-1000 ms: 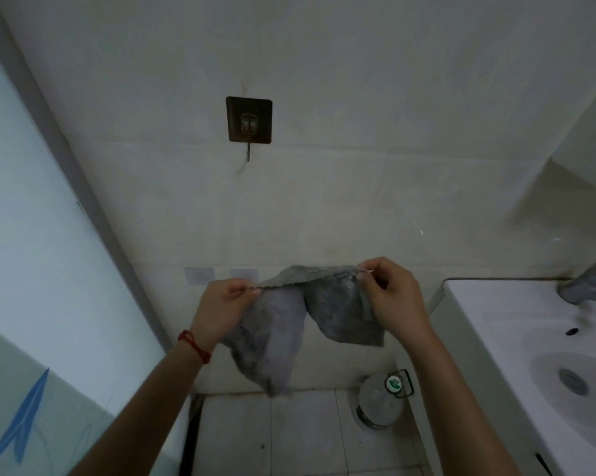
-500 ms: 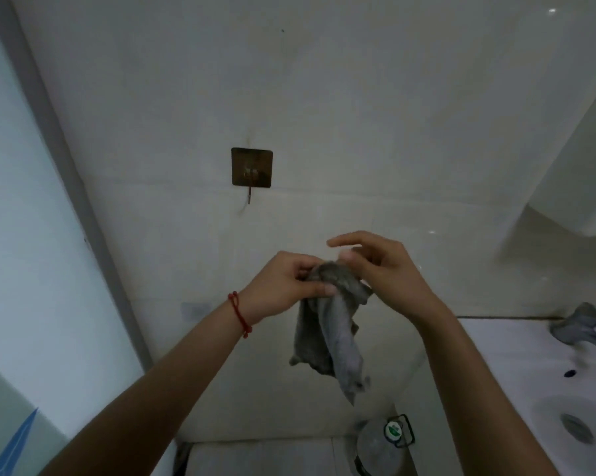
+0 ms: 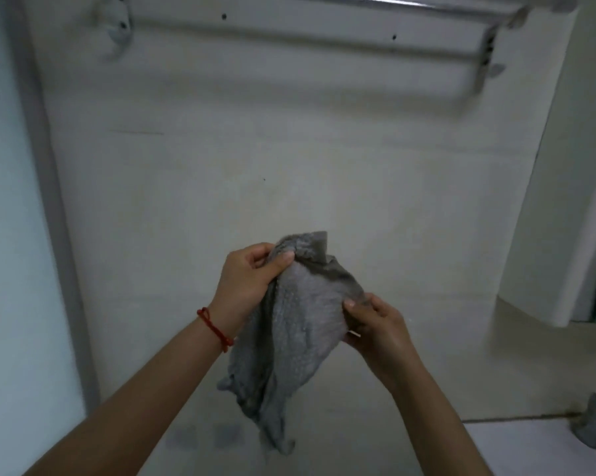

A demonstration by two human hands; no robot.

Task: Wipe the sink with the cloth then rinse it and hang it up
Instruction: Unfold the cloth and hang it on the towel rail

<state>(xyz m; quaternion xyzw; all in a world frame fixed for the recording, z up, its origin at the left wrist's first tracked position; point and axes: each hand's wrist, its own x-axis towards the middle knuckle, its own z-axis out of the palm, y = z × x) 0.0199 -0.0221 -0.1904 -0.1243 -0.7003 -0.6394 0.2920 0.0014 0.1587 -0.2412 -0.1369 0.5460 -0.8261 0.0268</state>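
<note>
A grey terry cloth (image 3: 296,324) hangs in front of the pale tiled wall, held by both hands. My left hand (image 3: 248,280), with a red string at the wrist, pinches its top corner between thumb and fingers. Lower and to the right, my right hand (image 3: 375,321) grips the cloth's right edge. The rest of the cloth droops down between my forearms. A metal towel rail (image 3: 307,39) with two bars runs across the wall high above the hands. Only the sink's white corner (image 3: 530,444) and the grey tap (image 3: 595,424) show at the bottom right.
A grey frame with frosted glass (image 3: 15,235) stands along the left side. A white wall cabinet or panel (image 3: 557,166) juts out at the right. Two faint grey patches (image 3: 207,436) mark the wall low down.
The view has tilted up: the wall hook has left the frame and the towel rail has appeared. The hands have shifted grip, the right one dropping to the cloth's side edge.
</note>
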